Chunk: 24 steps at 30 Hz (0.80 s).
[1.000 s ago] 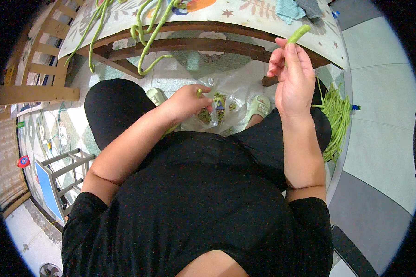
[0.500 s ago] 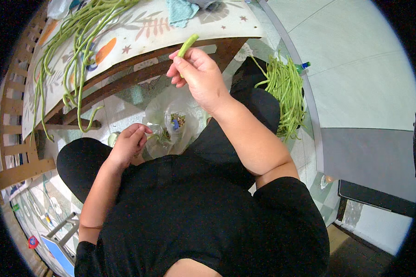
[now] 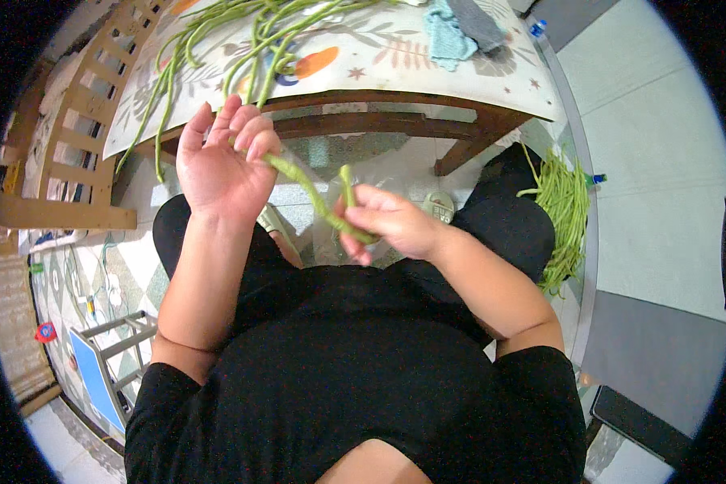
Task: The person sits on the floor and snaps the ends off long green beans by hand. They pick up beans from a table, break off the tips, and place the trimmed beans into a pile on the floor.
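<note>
A long green bean (image 3: 302,179) stretches between my two hands, above my lap. My left hand (image 3: 224,173) is raised palm up near the table edge, with its fingers curled around one end of the bean. My right hand (image 3: 395,222) pinches the bean's lower end. A shorter bean piece (image 3: 347,185) stands up from the same fingers. Beneath the hands, a clear plastic bag (image 3: 324,242) between my feet is mostly hidden.
Long beans (image 3: 254,36) lie across a patterned table (image 3: 363,77), some hanging over its edge. Cloths (image 3: 452,36) rest at its right. A bean pile (image 3: 563,214) sits beside my right knee. A wooden railing (image 3: 81,121) and a blue-topped stool (image 3: 97,375) stand left.
My left hand has risen from near the bag and now holds a long bean. My right hand has come down with its piece to meet that bean. The view has shifted.
</note>
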### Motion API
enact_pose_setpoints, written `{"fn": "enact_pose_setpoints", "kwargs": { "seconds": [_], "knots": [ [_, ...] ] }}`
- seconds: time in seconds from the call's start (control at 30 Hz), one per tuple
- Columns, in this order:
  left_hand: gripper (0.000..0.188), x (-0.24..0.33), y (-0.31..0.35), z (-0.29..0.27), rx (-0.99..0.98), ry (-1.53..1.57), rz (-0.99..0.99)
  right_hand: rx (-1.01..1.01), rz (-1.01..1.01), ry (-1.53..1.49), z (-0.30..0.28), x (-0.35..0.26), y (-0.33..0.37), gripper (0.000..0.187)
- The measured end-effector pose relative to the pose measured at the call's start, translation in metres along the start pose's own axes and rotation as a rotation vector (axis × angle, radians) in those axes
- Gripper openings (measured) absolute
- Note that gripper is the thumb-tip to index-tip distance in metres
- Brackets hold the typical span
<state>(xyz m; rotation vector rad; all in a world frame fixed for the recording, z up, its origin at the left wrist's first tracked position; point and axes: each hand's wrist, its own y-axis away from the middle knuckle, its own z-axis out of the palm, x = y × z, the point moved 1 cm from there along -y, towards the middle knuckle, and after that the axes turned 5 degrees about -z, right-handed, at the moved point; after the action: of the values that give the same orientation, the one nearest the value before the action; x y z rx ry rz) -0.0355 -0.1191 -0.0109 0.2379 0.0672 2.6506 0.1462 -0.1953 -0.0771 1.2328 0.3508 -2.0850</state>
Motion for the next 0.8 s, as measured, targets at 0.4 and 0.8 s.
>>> {"fn": "enact_pose_setpoints", "kwargs": {
  "seconds": [0.4, 0.8],
  "knots": [
    [0.050, -0.045, 0.008, -0.041, -0.001, -0.437, -0.214, 0.008, -0.572, -0.580, -0.028, -0.065, 0.065, 0.039],
    [0.038, -0.075, 0.013, -0.080, 0.249, -0.686, -0.396, 1.836, -0.371, 0.939, -0.170, -0.120, 0.299, 0.021]
  ]
}}
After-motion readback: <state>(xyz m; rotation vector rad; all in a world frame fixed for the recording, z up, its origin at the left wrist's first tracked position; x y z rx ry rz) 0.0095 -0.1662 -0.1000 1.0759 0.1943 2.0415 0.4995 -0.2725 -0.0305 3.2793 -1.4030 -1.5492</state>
